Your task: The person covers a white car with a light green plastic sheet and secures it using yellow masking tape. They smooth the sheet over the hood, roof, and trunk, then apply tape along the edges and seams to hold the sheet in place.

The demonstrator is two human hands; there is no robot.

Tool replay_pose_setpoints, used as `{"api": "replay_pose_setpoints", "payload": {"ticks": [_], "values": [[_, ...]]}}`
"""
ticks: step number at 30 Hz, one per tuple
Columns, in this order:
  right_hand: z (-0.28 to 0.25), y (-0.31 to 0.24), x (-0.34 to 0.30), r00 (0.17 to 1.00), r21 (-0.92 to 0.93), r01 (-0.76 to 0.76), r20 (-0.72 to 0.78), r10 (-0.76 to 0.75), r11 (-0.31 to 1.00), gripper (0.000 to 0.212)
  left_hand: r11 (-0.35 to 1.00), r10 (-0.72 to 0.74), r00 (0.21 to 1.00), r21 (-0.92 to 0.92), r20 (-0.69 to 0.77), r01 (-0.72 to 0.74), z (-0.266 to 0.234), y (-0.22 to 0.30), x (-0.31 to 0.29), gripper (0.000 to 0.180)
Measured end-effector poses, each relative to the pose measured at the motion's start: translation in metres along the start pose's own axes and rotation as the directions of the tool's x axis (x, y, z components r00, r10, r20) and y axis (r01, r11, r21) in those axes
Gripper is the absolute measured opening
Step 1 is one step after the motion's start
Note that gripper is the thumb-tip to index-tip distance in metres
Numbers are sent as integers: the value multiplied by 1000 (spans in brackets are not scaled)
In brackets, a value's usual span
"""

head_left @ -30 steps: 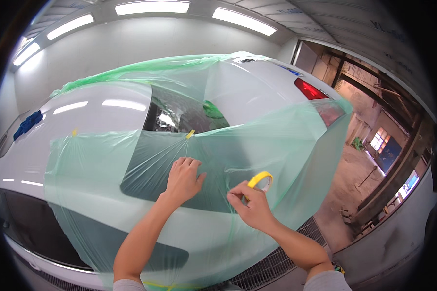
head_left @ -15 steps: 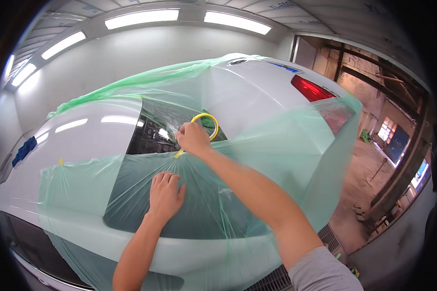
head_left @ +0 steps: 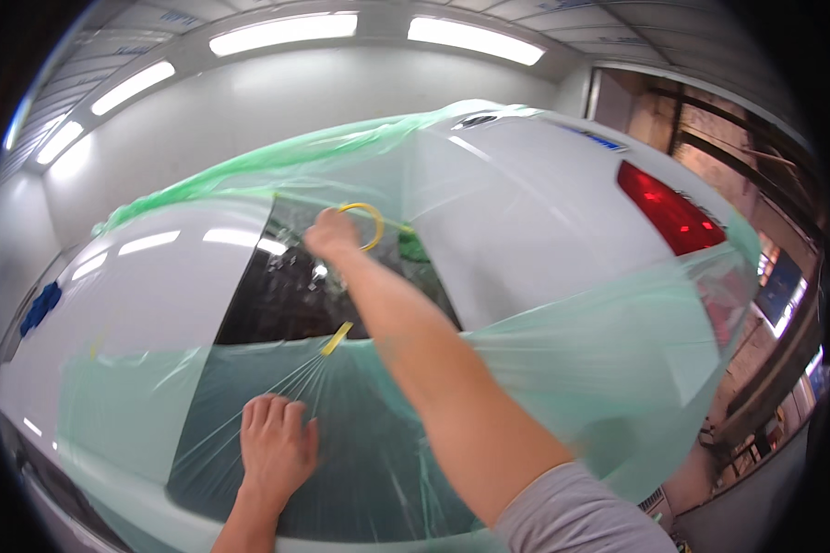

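Over the dark rear window (head_left: 272,300), the fingers of the right hand (head_left: 330,234) grasp the yellow tape roll (head_left: 379,224), best held clear of it, while the left hand (head_left: 275,447), fingers loosely bent and free, should avoid tugging the green film (head_left: 364,461) at the yellow strip (head_left: 337,339).

And the right arm (head_left: 424,355) is out at full reach, a long diagonal from the lower right up to the left, nearly straight through the elbow! At the far end, the right hand (head_left: 332,234) bends over at the wrist, fingers curled in, their tips hidden from here. Down nearer the body, the left hand (head_left: 272,447) sits low, back turned up, four fingers side by side and gently bent, the thumb standing off to the right. Behind it, the left forearm (head_left: 252,523) rises from the lower edge, only a short stretch showing.
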State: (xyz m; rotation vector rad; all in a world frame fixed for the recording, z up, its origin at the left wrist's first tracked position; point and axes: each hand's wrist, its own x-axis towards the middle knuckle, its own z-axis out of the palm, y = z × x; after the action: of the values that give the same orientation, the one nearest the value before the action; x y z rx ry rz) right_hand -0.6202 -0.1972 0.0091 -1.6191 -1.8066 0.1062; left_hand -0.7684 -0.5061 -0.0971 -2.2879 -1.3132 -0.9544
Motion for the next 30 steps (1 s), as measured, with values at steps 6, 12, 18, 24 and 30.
{"api": "replay_pose_setpoints", "payload": {"ticks": [6,12,18,24,30], "values": [[-83,-60,-26,956,-4,222,197,-217,975,42,1000,11,999,1,-44,-11,4,-6,-7,26],[-238,-106,-109,870,-289,445,365,-332,847,43,1000,-16,1000,-23,-24,16,12,-18,-10,25],[-421,-68,-215,746,-288,665,232,-624,689,44,1000,-27,996,-2,-79,27,16,-15,-12,25],[-606,72,-293,829,-179,503,-175,-530,846,36,959,-264,923,-181,-280,219,-32,75,30,24],[-713,266,-383,841,-182,420,-291,-457,889,36,941,-142,693,-314,-707,-129,-35,342,-5,24]]}}
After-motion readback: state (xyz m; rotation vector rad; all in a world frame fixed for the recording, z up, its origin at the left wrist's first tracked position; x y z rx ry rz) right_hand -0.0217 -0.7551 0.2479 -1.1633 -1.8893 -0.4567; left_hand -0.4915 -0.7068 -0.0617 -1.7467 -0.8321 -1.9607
